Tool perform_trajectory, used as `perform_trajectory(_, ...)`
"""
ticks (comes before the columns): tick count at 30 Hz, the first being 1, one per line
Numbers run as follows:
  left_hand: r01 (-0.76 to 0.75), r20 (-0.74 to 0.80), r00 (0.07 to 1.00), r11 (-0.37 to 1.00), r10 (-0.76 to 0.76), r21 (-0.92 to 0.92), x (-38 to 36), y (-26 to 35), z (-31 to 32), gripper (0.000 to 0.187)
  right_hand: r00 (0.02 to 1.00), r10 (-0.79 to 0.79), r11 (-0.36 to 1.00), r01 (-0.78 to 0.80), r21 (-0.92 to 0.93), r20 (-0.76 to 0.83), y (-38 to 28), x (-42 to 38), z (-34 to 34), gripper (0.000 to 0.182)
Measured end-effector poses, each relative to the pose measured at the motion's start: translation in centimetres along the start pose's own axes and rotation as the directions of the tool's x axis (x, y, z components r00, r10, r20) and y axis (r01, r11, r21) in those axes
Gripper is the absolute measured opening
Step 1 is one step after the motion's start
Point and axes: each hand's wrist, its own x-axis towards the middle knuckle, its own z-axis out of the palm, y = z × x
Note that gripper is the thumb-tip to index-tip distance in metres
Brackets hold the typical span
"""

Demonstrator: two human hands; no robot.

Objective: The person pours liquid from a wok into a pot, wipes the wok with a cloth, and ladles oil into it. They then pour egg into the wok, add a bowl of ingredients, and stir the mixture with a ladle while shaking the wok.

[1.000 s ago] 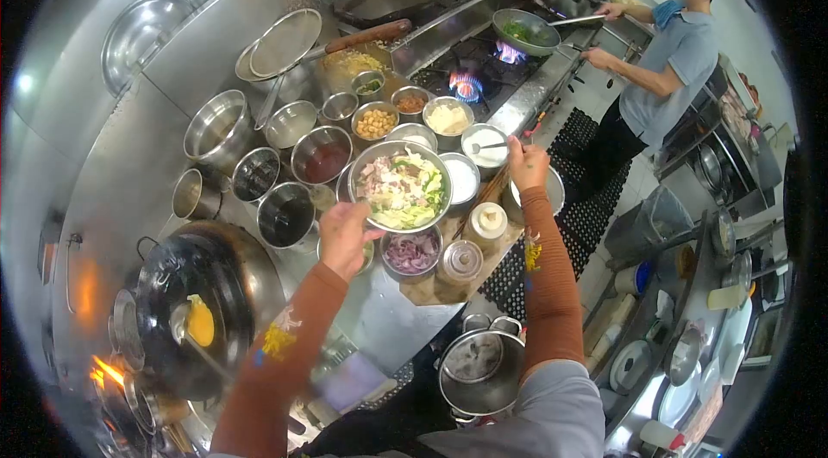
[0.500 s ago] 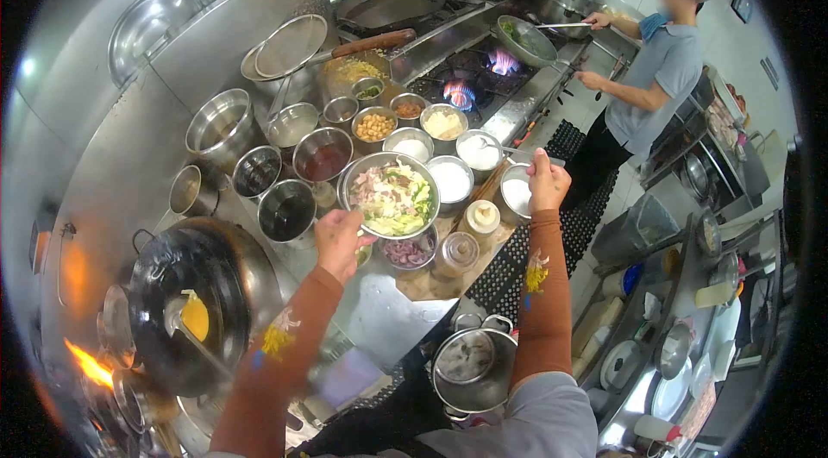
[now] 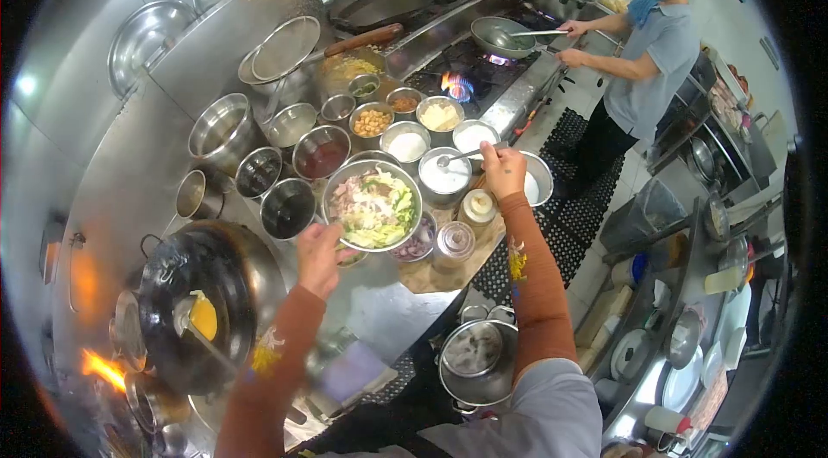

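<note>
My left hand (image 3: 319,261) grips the rim of a metal bowl (image 3: 379,248) filled with shredded vegetables (image 3: 395,197), pale pink pieces and a white powdery patch. Between the fingers of my right hand (image 3: 504,172) is a small metal spoon (image 3: 470,154), its tip over a tin of white powder (image 3: 445,172). Other tins of white seasoning (image 3: 407,146) stand close around it. Left of my forearm, a black wok (image 3: 164,268) contains a yellow egg (image 3: 203,317) beside a ladle (image 3: 211,350).
Sauce tins (image 3: 321,153) and two squeeze bottles (image 3: 454,244) crowd the counter. A flame (image 3: 102,367) burns beside the wok, another on the far burner (image 3: 455,85). A co-worker (image 3: 647,61) handles a second wok (image 3: 503,37). A large pot (image 3: 479,363) stands below me.
The spoon has moved left from one white seasoning tin to the neighbouring one. My left hand and the bowl have shifted slightly left. The co-worker's wok has come down onto the burner.
</note>
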Motion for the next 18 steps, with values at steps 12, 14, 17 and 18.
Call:
perform_trajectory(12, -0.013, -0.04, 0.999, 1.0, 0.013, -0.01, -1.3, -0.5, -2.3, 0.012, 0.976, 0.216, 0.966, -0.218, 0.138, 0.029, 1.1, 0.5, 0.9, 0.038)
perform_trajectory(14, -0.015, -0.041, 0.999, 1.0, 0.014, -0.008, -1.4, -0.6, -2.2, 0.012, 0.966, 0.259, 0.93, -0.253, 0.267, 0.015, 1.1, 0.2, 0.2, 0.035)
perform_trajectory(17, -0.018, -0.043, 0.999, 1.0, 0.017, -0.005, -1.1, -0.8, -1.9, 0.012, 0.947, 0.314, 0.845, -0.314, 0.433, 0.074, 0.0, -0.6, -1.9, 0.033)
perform_trajectory(18, -0.017, -0.046, 0.999, 1.0, 0.016, -0.005, -0.9, -1.0, -1.6, 0.012, 0.941, 0.323, 0.807, -0.329, 0.49, 0.1, -0.8, -0.9, -2.6, 0.034)
